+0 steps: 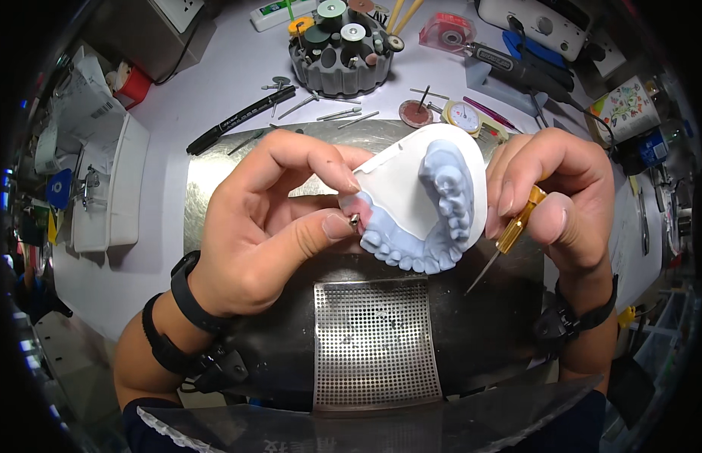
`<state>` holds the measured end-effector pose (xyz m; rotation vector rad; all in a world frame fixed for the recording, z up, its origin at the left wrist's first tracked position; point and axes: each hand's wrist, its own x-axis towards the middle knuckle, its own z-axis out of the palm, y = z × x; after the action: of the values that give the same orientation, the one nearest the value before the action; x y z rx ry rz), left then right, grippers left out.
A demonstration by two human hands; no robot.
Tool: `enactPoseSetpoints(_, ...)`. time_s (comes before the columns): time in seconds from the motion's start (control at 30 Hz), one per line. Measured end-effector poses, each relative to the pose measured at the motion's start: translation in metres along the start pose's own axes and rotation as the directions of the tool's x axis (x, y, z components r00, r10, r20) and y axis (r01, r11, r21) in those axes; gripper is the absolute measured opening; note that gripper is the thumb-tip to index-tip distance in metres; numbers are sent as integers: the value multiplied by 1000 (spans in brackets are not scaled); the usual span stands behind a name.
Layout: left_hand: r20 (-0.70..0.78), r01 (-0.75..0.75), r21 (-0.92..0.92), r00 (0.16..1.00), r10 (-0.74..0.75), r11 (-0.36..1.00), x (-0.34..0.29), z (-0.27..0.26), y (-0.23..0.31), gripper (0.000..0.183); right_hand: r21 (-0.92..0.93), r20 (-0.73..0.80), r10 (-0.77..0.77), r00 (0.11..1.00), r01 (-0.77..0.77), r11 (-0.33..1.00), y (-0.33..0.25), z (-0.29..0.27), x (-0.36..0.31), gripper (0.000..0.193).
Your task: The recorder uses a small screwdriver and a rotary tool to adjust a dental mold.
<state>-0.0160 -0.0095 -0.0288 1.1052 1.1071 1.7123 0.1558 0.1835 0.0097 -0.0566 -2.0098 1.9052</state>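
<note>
One dental model, a smooth white base with a waxy blue-grey tooth arch and one pink patch, was held over the middle of the metal plate. Its left corner was pinched between the left hand's thumb and index finger, one small metal piece at the thumb tip. One screwdriver, amber-handled, was pinched by the right hand. One perforated sheet was laid at the plate's near edge, one ribbed grey holder toward the desk's far edge.

The left grip partly hides a small metal piece, shape unclear
</note>
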Motion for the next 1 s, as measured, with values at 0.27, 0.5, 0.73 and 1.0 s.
enactPoseSetpoints(0.27,67,7,68,998,-11,998,1,-4,3,24,18,-55,-41,998,42,999,5,3,2,47)
enactPoseSetpoints(0.5,-101,248,-61,962,-253,967,2,11,16,27,-65,-46,-90,995,87,994,12,-4,6,45)
enactPoseSetpoints(0.73,-119,266,-13,957,-266,964,2,7,10,34,-60,-16,-112,994,111,992,16,-3,7,40)
enactPoseSetpoints(1.0,-104,377,45,923,-371,925,3,5,14,40,-52,-40,-103,994,100,994,12,11,3,32)
